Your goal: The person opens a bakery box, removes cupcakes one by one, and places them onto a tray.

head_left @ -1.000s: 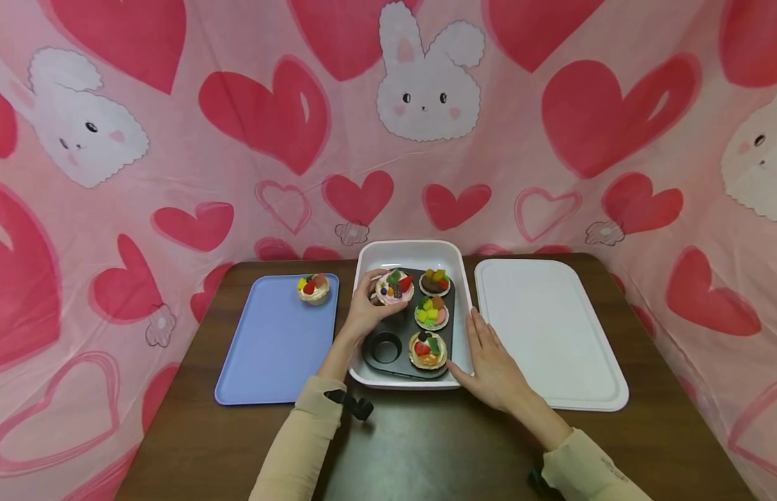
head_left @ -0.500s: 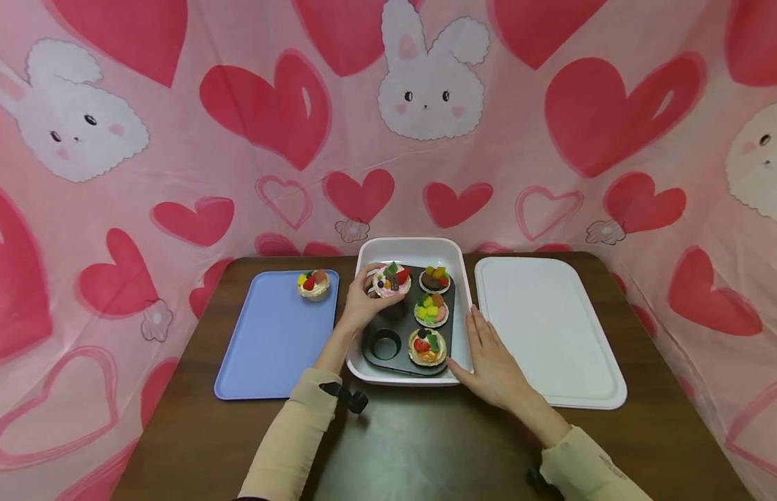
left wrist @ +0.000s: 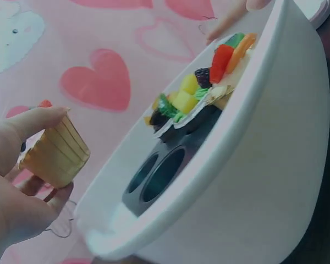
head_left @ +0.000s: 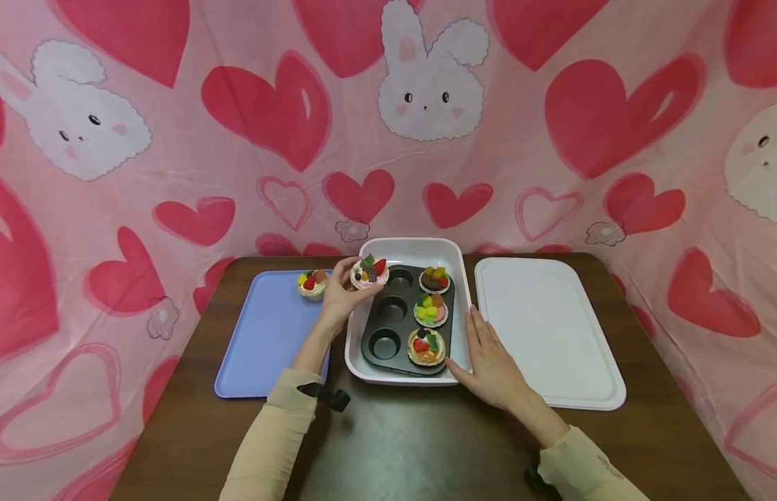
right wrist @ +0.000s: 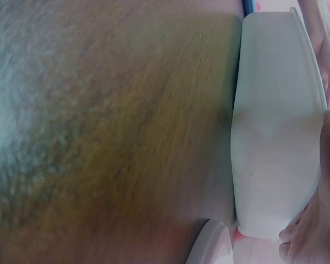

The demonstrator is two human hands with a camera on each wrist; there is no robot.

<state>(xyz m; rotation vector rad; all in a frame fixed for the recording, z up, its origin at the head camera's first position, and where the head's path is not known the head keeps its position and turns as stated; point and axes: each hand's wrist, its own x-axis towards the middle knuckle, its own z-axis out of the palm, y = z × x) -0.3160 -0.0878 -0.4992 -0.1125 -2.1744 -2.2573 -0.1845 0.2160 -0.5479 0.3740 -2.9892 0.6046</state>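
My left hand (head_left: 340, 296) grips a cupcake (head_left: 370, 273) topped with pink cream and fruit, above the left rim of a white bin (head_left: 357, 362). In the left wrist view the held cupcake (left wrist: 58, 151) shows a pleated, cream-coloured cup between thumb and fingers. Inside the bin lies a dark muffin pan (head_left: 372, 323). Its left column of wells is bare; the right column holds a chocolate tart (head_left: 435, 280), a yellow-fruit tart (head_left: 431, 310) and a strawberry tart (head_left: 426, 347). My right hand (head_left: 491, 362), fingers straight, rests along the bin's right rim.
A blue tray (head_left: 269, 334) lies left of the bin, with another fruit cupcake (head_left: 312, 284) at its far right corner. To the right is a white tray (head_left: 551, 334). All stand on a brown wooden table (head_left: 413, 431) before a pink heart-patterned cloth (head_left: 507, 153).
My left hand has carried the pink cupcake leftward from over the pan to the bin's left rim, uncovering the pan's left wells. The right hand has stayed in place.
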